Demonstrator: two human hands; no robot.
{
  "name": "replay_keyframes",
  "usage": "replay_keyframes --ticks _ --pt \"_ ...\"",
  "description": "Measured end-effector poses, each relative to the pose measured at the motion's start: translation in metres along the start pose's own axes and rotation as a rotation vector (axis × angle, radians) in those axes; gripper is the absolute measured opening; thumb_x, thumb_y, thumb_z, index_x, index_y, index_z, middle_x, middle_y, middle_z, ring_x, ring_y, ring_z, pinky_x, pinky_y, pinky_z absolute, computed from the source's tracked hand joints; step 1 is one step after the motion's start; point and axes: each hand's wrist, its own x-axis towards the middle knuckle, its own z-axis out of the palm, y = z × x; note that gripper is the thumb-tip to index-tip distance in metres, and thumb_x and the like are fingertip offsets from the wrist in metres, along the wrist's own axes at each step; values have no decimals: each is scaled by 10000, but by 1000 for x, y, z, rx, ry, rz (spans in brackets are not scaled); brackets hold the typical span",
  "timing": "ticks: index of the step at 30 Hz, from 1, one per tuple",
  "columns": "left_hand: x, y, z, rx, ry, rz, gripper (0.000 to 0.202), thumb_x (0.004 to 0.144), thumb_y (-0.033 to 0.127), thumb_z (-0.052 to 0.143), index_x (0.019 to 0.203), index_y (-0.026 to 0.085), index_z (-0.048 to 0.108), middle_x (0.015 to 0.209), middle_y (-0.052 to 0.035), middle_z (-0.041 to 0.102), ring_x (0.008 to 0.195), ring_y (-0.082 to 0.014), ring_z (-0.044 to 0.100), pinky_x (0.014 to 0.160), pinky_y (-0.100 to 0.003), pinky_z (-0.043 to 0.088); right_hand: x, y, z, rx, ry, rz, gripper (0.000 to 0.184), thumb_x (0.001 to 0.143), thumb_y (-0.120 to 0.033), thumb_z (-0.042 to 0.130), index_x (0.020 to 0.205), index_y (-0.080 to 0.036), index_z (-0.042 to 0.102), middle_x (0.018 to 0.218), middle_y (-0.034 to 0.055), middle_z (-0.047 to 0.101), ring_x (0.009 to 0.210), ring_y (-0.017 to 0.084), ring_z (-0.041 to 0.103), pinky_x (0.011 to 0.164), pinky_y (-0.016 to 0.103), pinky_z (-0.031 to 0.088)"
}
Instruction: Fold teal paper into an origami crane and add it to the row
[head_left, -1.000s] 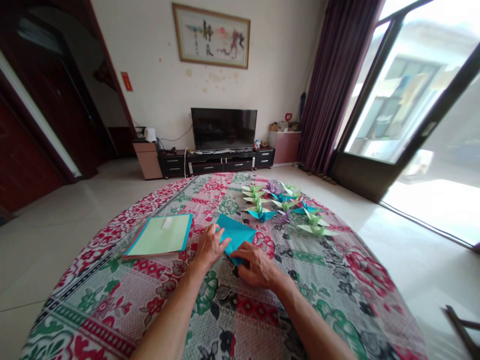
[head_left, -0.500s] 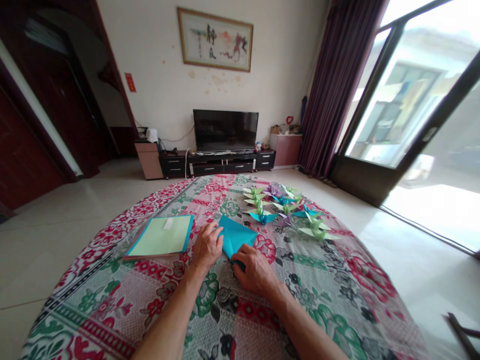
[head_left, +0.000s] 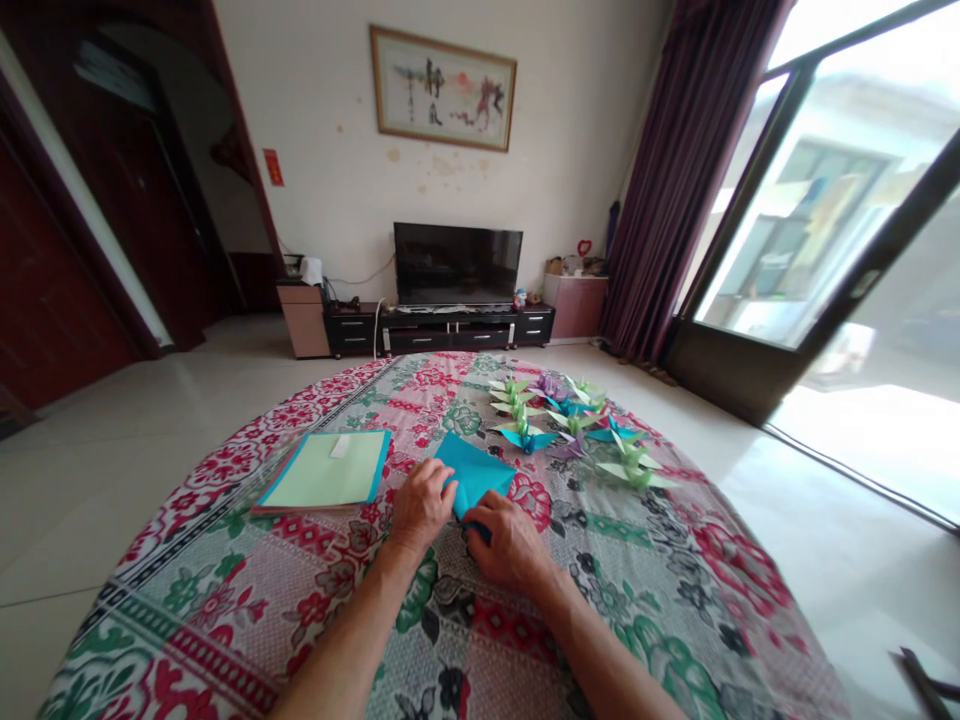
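Note:
A partly folded sheet of blue origami paper [head_left: 478, 472] lies on the patterned tablecloth in front of me. My left hand [head_left: 424, 502] is at its left edge, fingers curled together and pressed on the paper. My right hand [head_left: 510, 540] pinches the near corner, thumb and fingers closed on a folded part; the fingers hide some of that corner. Beyond the sheet, to the right, stand several folded paper cranes in green, blue and purple, among them a blue crane [head_left: 527, 440] and a green crane [head_left: 636, 466].
A stack of square paper [head_left: 324, 475], pale green over blue, lies left of my hands with a small white piece [head_left: 340, 446] on top. The round table's floral tablecloth [head_left: 315, 620] spreads beneath everything. Across the room a television [head_left: 458, 264] stands on a low black cabinet.
My left hand has slid slightly nearer to me along the paper's left edge, toward my right hand. The right hand keeps its pinch on the near corner. The view has shifted a little.

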Motion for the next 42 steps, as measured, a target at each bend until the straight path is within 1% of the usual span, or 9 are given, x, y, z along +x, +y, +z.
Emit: replay_keyframes --ticks 5,9,11,16,20,28,31,37,42 --pt "-4 -2 6 48 -114 50 196 828 302 503 898 210 661 1019 -64 615 986 -207 524 888 -358 441 -1 0 -1 40 24 -11 163 782 -185 533 881 -210 660 797 24 536 774 134 526 709 227 378" --pt "-6 -4 9 72 -115 55 213 840 287 479 930 205 654 1042 -64 607 1005 -208 510 898 -365 433 0 3 -4 99 96 -14 198 816 -156 481 682 -165 627 723 33 534 714 127 525 658 221 390" --pt "-7 -4 9 75 -112 48 221 848 286 464 934 205 651 1043 -67 606 1006 -209 510 901 -366 431 1 6 -5 136 116 -37 213 785 -104 484 620 -160 606 730 43 551 725 129 534 658 222 401" --pt "-8 -1 9 76 -125 15 287 849 366 461 1005 196 633 1100 -89 594 1037 -223 514 918 -375 418 0 22 -8 228 -7 -162 241 663 -7 504 722 -183 657 845 31 596 793 131 555 732 233 428" --pt "-9 1 9 86 -143 -16 370 843 416 458 1082 172 602 1188 -121 564 1117 -255 484 940 -405 393 1 27 -10 213 -44 -192 271 711 -12 471 761 -194 665 869 29 594 822 132 551 764 250 430" --pt "2 -12 20 133 -166 -122 361 868 361 428 1160 190 553 1289 -127 512 1206 -288 428 955 -494 355 3 14 -5 143 21 -197 290 816 -75 442 999 -184 638 1034 79 587 950 172 534 879 339 418" --pt "6 -15 19 143 -222 -136 385 881 366 393 1198 197 530 1322 -118 486 1233 -279 405 979 -494 339 2 16 -4 143 25 -200 287 812 -78 445 979 -190 650 1052 75 588 953 171 542 878 342 426" --pt "7 -13 9 195 -412 -165 502 889 434 325 1312 184 424 1414 -98 379 1308 -257 310 1036 -480 286 0 21 -5 154 5 -234 325 770 -61 457 955 -213 677 1050 63 589 947 171 549 861 338 442" --pt "5 -16 6 208 -463 -138 568 880 480 311 1358 177 364 1442 -97 330 1330 -256 272 1057 -475 259 1 20 -6 155 -6 -242 340 763 -51 450 956 -211 679 1050 62 591 947 173 547 873 344 437"
